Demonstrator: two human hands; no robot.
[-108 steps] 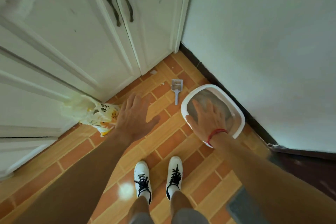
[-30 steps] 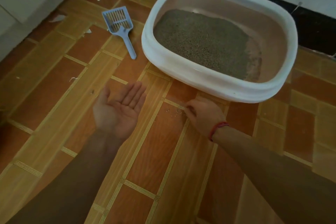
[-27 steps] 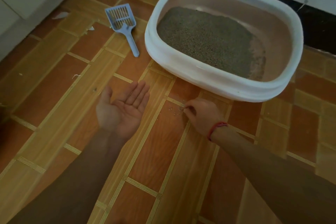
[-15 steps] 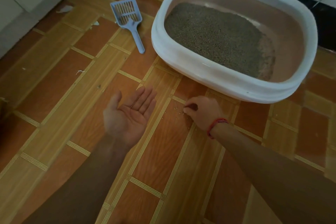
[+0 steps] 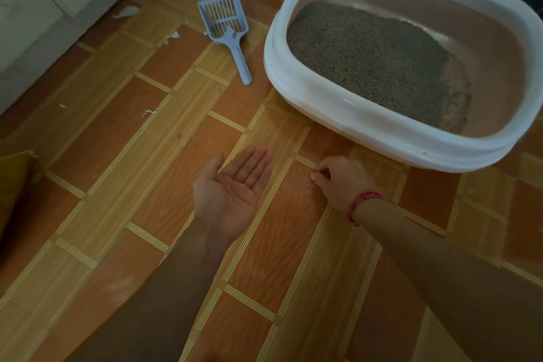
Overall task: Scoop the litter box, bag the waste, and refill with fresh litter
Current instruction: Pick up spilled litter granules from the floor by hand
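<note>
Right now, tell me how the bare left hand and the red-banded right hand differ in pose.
The left hand faces palm up; the right hand is knuckles up. The left hand's fingers are straight, holding nothing visible; the right hand's curl, pinching at scattered pale grains on the orange tiled floor. Both sit low before the white oval litter box.

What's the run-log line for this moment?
left hand: open, palm up | right hand: pinching spilled grains | scoop: on floor beside litter box
</note>
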